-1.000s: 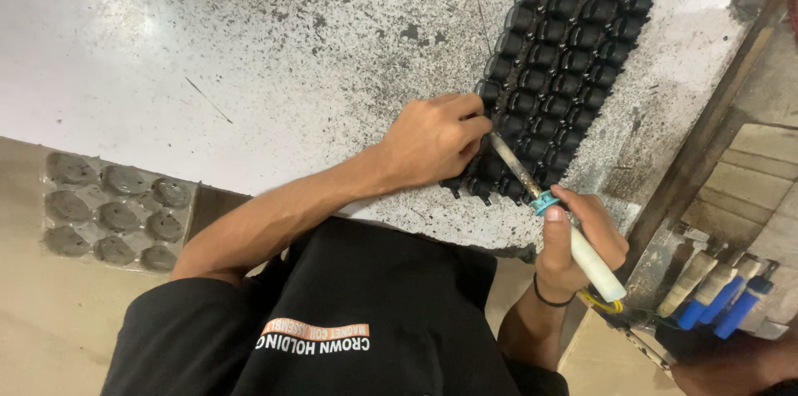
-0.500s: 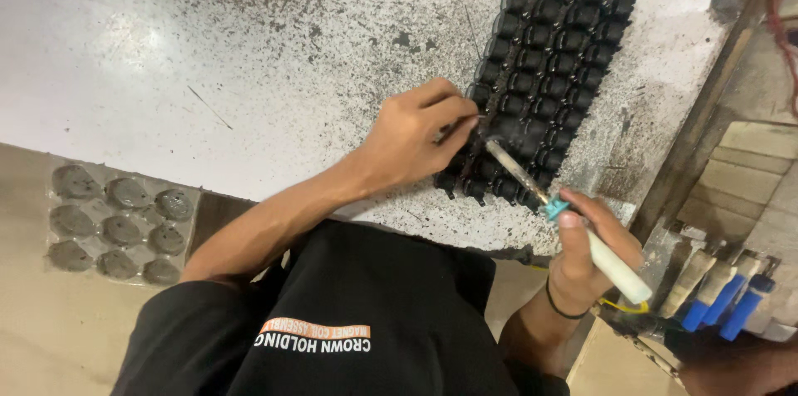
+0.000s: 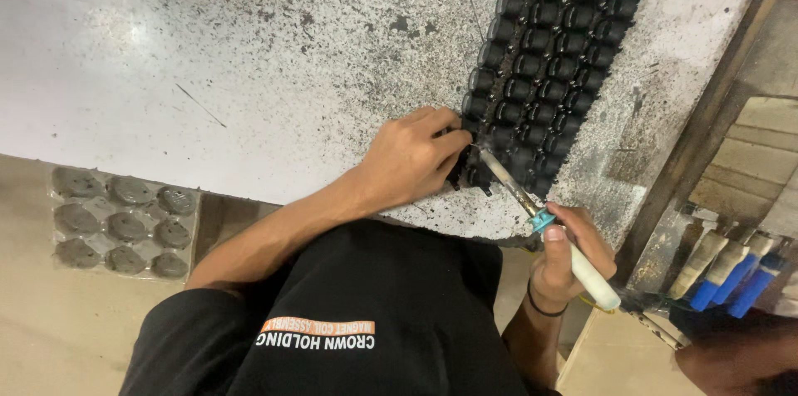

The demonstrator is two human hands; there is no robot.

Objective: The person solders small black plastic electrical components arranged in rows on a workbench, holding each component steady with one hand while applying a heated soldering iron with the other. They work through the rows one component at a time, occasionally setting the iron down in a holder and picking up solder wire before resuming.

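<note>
Left hand (image 3: 416, 155) slid down the black component block (image 3: 549, 55) toward the table's near edge, fingers now at its near-left corner. Soldering iron (image 3: 544, 221) tip followed, now right beside the fingertips. Right hand (image 3: 569, 259) dropped slightly.

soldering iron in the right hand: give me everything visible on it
The soldering iron has a pale cream handle, a teal collar and a long, dull metal shaft. The right hand grips it around the handle, near the collar. It slants up and left, its tip at the near end of the black tray of round cells, right beside the left hand's fingertips. A yellowish cord seems to leave the handle's rear; whether the tip touches a cell is unclear.
</note>
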